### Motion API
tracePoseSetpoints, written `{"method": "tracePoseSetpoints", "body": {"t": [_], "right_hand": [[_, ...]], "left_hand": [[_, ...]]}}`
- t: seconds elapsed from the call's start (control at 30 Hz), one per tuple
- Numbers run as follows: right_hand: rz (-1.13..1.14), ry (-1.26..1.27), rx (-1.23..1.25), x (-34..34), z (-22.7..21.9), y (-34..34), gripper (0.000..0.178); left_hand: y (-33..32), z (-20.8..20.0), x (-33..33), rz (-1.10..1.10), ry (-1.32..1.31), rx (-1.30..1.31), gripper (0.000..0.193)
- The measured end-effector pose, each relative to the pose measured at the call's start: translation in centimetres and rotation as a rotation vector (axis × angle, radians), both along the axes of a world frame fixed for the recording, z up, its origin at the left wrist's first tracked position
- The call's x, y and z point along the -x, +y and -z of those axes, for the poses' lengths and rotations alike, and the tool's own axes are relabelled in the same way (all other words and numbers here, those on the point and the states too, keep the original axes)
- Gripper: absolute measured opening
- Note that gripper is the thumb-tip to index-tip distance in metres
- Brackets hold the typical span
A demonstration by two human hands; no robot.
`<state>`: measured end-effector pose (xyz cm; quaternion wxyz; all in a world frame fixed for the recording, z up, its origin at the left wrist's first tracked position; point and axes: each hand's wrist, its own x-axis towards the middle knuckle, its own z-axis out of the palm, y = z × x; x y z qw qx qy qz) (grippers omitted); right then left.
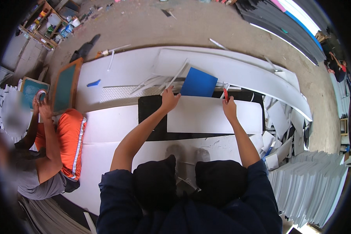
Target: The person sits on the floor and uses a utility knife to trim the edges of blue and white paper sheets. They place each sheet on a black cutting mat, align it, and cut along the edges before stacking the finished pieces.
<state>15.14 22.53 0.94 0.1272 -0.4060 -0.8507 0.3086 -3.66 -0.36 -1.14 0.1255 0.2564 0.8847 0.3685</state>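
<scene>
My left hand (170,100) lies at the far left corner of a white rectangular sheet (214,117), thumb and fingers spread apart. A thin white strip (178,74) ends close to its fingertips; whether they touch it is unclear. At the sheet's far edge, toward the right, my right hand (229,108) is closed on a red utility knife (226,94), its tip pointing away from me. Beneath the sheet a black mat (149,117) shows along the left and near sides. Just beyond the sheet lies a blue panel (199,82).
Long white boards (124,66) stretch across the far side. Offcuts (279,117) pile up at right, near a stack of white sheets (306,183). At left a co-worker in orange trousers (71,136) holds a tape roll (41,93) beside wood-framed green screens (65,85).
</scene>
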Motion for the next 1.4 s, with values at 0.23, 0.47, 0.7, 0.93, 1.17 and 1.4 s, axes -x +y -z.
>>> {"method": "tracePoseSetpoints", "body": {"t": [0.23, 0.47, 0.7, 0.93, 1.17, 1.4], "right_hand": [[-0.039, -0.052, -0.317, -0.8, 0.3, -1.1, 0.033], [-0.009, -0.164, -0.492, -1.2, 0.9, -0.8, 0.037], [-0.036, -0.139, -0.481, -1.7, 1.6, -1.1, 0.041], [-0.094, 0.456, 0.326, 1.3, -7.8, -0.6, 0.060], [-0.244, 0.793, 1.204, 0.9, -20.9, -6.3, 0.063], [-0.169, 0.643, 0.977, -3.1, -12.6, -4.7, 0.061]], "left_hand": [[4.7, 0.1, 1.3, 0.044, -0.119, 0.331, 0.066], [5.4, -1.6, 4.0, -0.033, -0.221, -0.036, 0.050], [2.7, -8.4, 6.8, -0.048, -0.200, -0.599, 0.032], [0.9, -18.9, 0.9, -0.061, 0.289, -0.555, 0.020], [-2.7, -19.8, -4.3, 0.404, 1.057, -0.314, 0.028], [-7.3, -15.4, -6.4, 0.372, 0.611, -0.177, 0.050]]}}
